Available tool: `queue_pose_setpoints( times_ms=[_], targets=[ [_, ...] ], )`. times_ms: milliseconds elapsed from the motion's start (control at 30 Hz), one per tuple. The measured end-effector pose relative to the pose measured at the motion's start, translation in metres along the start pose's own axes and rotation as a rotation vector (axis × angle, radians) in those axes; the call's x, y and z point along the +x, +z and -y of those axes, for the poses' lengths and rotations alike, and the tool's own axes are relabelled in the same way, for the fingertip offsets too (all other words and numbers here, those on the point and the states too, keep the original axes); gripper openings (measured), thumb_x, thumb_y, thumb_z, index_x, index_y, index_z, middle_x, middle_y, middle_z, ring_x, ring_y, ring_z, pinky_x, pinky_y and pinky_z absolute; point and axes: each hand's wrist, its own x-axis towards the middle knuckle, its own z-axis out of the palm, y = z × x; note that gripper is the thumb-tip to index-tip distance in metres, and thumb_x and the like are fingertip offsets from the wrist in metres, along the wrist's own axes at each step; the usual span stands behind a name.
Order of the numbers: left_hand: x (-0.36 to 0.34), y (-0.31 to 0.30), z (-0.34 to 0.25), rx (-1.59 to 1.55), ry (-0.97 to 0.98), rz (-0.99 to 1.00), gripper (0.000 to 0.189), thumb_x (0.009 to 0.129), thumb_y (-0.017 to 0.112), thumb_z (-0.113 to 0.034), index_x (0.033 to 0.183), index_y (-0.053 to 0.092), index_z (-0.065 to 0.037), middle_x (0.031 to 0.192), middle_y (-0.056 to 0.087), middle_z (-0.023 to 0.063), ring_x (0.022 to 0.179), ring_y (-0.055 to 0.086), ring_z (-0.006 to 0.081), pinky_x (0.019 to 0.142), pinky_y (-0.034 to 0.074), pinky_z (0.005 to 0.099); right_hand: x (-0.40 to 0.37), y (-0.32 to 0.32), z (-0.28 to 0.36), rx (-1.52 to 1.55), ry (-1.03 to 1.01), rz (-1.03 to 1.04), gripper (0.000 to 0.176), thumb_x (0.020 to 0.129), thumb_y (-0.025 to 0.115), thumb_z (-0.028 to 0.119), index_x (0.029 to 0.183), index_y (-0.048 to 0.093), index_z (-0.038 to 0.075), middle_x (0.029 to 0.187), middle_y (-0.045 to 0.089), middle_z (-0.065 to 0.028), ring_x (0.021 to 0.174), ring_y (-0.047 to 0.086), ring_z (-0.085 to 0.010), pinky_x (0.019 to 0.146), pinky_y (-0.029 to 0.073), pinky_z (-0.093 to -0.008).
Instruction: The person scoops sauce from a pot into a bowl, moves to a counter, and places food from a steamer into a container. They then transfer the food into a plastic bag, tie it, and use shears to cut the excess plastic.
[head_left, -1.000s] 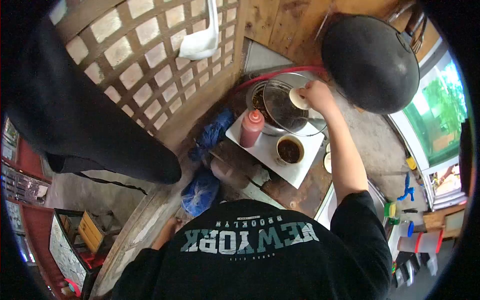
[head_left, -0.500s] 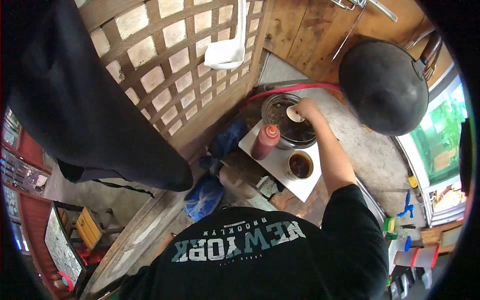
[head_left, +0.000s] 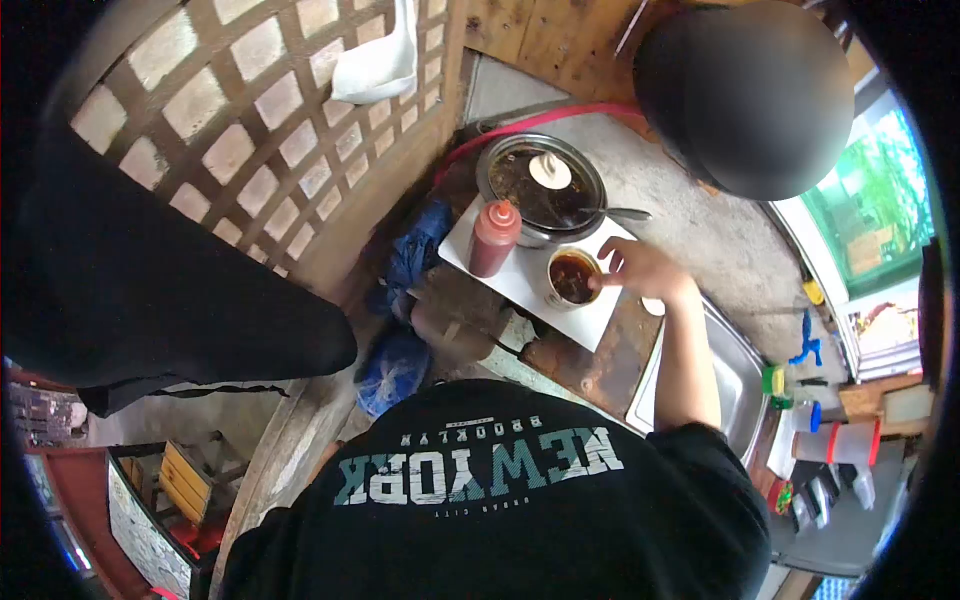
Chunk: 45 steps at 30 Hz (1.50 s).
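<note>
Table [head_left: 618,368], brown and stained, centre of frame; carrying white board [head_left: 597,330] with red squeeze bottle [head_left: 491,245] and cup [head_left: 558,297] of dark liquid. Pot [head_left: 545,237], glass-lidded, at board's upper edge. Right hand [head_left: 650,270]: fingers curved, parted, at cup's right rim; firm hold cannot be told. Lattice wall [head_left: 240,110], upper left; metal sink [head_left: 735,385], right of centre. Wok [head_left: 750,100], upper right, blurred. Left hand hidden behind shirt [head_left: 480,510], state cannot be told.
</note>
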Motion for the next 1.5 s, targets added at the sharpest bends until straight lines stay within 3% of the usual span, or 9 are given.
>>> queue_pose_setpoints(
  times_ms=[100, 333, 467, 600, 733, 967, 1067, 1400, 1500],
  targets=[
    [0.004, -0.009, -0.014, 0.021, 0.039, 0.002, 0.024, 0.082, 0.058, -0.027, 0.095, 0.066, -0.009, 0.084, 0.067, 0.0147, 0.078, 0.063, 0.0263, 0.069, 0.048, 0.0390, -0.009, 0.063, -0.035, 0.232, -0.044, -0.190, 0.104, 0.056, 0.088, 0.042, 0.135, 0.034, 0.002, 0.132, 0.045, -0.0225, 0.125, 0.044, -0.0339, 0.106, 0.036, -0.0402],
    [-0.015, -0.041, -0.076, -0.089, 0.136, -0.062, 0.024, 0.083, 0.058, -0.028, 0.096, 0.066, -0.009, 0.084, 0.067, 0.0143, 0.077, 0.063, 0.0251, 0.069, 0.047, 0.0382, 0.016, 0.135, -0.031, 0.201, 0.008, -0.490, 0.133, 0.046, 0.089, 0.046, 0.146, 0.013, 0.002, 0.144, 0.031, -0.0208, 0.134, 0.031, -0.0341, 0.105, 0.032, -0.0535],
    [-0.016, -0.040, -0.083, 0.060, 0.128, -0.003, 0.027, 0.084, 0.058, -0.028, 0.101, 0.065, -0.009, 0.088, 0.067, 0.0163, 0.084, 0.064, 0.0266, 0.074, 0.048, 0.0391, 0.024, 0.126, -0.020, 0.149, 0.069, -0.412, 0.132, 0.047, 0.089, 0.045, 0.145, 0.013, -0.001, 0.142, 0.032, -0.0222, 0.134, 0.032, -0.0352, 0.105, 0.033, -0.0514],
    [-0.103, -0.019, -0.105, -0.043, 0.021, -0.198, 0.028, 0.084, 0.057, -0.029, 0.102, 0.065, -0.009, 0.093, 0.067, 0.0182, 0.091, 0.064, 0.0308, 0.078, 0.048, 0.0400, 0.025, 0.124, -0.025, 0.153, 0.013, -0.395, 0.123, 0.051, 0.088, 0.039, 0.143, 0.017, -0.001, 0.135, 0.038, -0.0229, 0.128, 0.037, -0.0356, 0.104, 0.036, -0.0470],
    [-0.056, 0.103, 0.018, -0.025, -0.067, -0.234, 0.029, 0.083, 0.058, -0.030, 0.102, 0.066, -0.010, 0.097, 0.066, 0.0193, 0.096, 0.063, 0.0336, 0.081, 0.048, 0.0412, 0.023, 0.129, -0.040, 0.128, -0.131, -0.446, 0.114, 0.054, 0.085, 0.036, 0.141, 0.022, -0.002, 0.130, 0.041, -0.0231, 0.122, 0.041, -0.0371, 0.102, 0.038, -0.0446],
    [-0.171, 0.241, 0.027, -0.169, -0.401, -0.254, 0.029, 0.080, 0.054, -0.026, 0.098, 0.068, -0.008, 0.097, 0.066, 0.0206, 0.097, 0.063, 0.0363, 0.083, 0.048, 0.0414, -0.008, 0.132, -0.044, 0.096, -0.474, -0.444, 0.108, 0.052, 0.086, 0.029, 0.139, 0.028, 0.000, 0.123, 0.044, -0.0239, 0.113, 0.044, -0.0398, 0.098, 0.039, -0.0458],
    [-0.233, 0.273, 0.000, -0.243, -0.373, -0.243, 0.032, 0.080, 0.051, -0.025, 0.100, 0.068, -0.007, 0.103, 0.066, 0.0207, 0.099, 0.062, 0.0373, 0.086, 0.048, 0.0430, -0.024, 0.137, -0.028, 0.108, -0.659, -0.419, 0.107, 0.051, 0.087, 0.026, 0.138, 0.030, 0.001, 0.121, 0.046, -0.0241, 0.112, 0.044, -0.0406, 0.097, 0.039, -0.0461],
    [-0.372, 0.360, -0.054, -0.715, -0.646, -0.358, 0.031, 0.077, 0.050, -0.019, 0.094, 0.070, -0.003, 0.101, 0.065, 0.0227, 0.096, 0.062, 0.0381, 0.082, 0.049, 0.0468, -0.140, 0.186, 0.132, 0.022, -1.285, -0.080, 0.106, 0.052, 0.084, 0.020, 0.140, 0.028, 0.004, 0.125, 0.043, -0.0222, 0.118, 0.039, -0.0395, 0.101, 0.033, -0.0467],
    [-0.415, 0.413, -0.043, -0.830, -0.721, -0.606, 0.031, 0.080, 0.051, -0.023, 0.096, 0.069, -0.005, 0.101, 0.065, 0.0223, 0.096, 0.063, 0.0374, 0.082, 0.050, 0.0461, -0.190, 0.219, 0.192, 0.033, -1.503, 0.023, 0.106, 0.052, 0.084, 0.020, 0.140, 0.028, 0.005, 0.125, 0.043, -0.0220, 0.119, 0.039, -0.0391, 0.102, 0.033, -0.0464]
  ],
)
